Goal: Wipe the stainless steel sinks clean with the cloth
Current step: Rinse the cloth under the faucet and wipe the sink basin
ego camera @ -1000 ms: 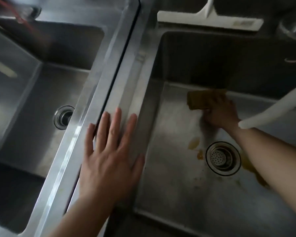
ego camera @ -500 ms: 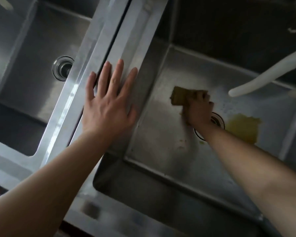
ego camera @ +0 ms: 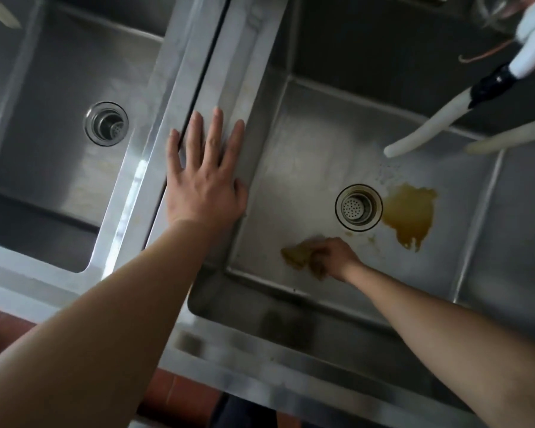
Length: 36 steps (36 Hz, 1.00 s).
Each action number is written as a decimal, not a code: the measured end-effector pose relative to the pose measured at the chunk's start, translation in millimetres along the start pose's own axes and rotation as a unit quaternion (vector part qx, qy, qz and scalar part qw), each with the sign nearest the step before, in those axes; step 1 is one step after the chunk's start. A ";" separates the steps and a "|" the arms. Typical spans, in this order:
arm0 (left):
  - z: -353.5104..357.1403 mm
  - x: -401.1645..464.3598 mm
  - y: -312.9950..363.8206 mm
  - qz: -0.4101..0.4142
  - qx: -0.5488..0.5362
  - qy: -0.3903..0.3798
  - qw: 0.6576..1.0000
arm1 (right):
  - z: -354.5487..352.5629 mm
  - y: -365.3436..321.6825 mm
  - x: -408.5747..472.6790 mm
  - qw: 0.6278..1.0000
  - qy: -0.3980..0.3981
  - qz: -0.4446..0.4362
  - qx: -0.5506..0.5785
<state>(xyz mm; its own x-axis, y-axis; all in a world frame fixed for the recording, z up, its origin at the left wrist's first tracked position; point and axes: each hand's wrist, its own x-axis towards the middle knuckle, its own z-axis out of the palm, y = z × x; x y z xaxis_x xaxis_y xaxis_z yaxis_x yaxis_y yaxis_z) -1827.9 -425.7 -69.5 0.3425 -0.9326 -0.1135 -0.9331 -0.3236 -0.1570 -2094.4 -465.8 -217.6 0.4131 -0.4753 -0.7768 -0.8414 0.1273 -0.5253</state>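
The right hand (ego camera: 334, 256) gripped a crumpled, brownish-yellow cloth (ego camera: 300, 256) and held it down on the floor of the right sink (ego camera: 306, 168), near the sink's near wall and just to the near-left of the round drain strainer (ego camera: 358, 207); the cloth stuck out to the left of the curled fingers. To the right of the strainer, touching its rim, lay a brownish-yellow puddle (ego camera: 410, 214) with drips running from its near edge, and a few small specks of the same colour dotted the steel between the puddle and the hand. The left hand (ego camera: 206, 177) lay flat with fingers spread and straight — holding nothing — on the steel ridge (ego camera: 198, 72) that ran between the two basins, its thumb lying along the ridge's right side above the right sink. The left sink (ego camera: 53, 88) sat on the far side of that ridge to the left, with its own drain (ego camera: 106, 123) near the middle of its floor. At the far right a white hose (ego camera: 426, 128) — joined to a black fitting (ego camera: 488, 84) — hung over the right sink, its open end above the floor, far and to the right of the strainer. A strip of reddish floor tile (ego camera: 179, 393) showed below the near edge of the counter.
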 end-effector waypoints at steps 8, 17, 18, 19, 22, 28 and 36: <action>2.0 1.0 -2.5 0.017 -0.010 0.013 1.000 | -64.2 -88.7 70.5 0.942 0.297 -0.036 0.150; 7.2 2.6 -2.0 0.012 -0.014 0.052 0.999 | -120.1 -172.2 187.0 0.930 0.329 -0.015 -0.165; 6.3 1.9 -1.2 0.012 -0.015 0.057 0.998 | -119.6 -173.2 194.5 0.937 0.283 -0.022 -0.203; 5.3 0.9 -0.4 0.014 -0.016 0.059 0.998 | -118.8 -173.0 200.2 0.940 0.245 -0.028 -0.237; 4.3 1.5 -0.6 0.012 -0.022 0.057 0.998 | -115.3 -170.9 212.3 0.942 0.221 -0.033 -0.251; 3.9 4.0 -3.5 0.009 -0.016 0.043 0.999 | -57.7 -156.1 175.2 0.935 0.215 -0.085 -0.269; -2.3 0.8 -0.3 0.012 0.000 0.002 1.000 | 59.9 -83.7 77.1 0.916 0.148 -0.245 -0.282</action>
<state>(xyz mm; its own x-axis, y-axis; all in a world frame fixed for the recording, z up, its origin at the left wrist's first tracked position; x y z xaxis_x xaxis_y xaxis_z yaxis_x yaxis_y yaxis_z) -1827.6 -426.7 -67.3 0.3190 -0.9409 -0.1140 -0.9413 -0.3005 -0.1536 -1971.2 -461.0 -254.3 0.7470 -0.5804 -0.3243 -0.6608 -0.5943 -0.4584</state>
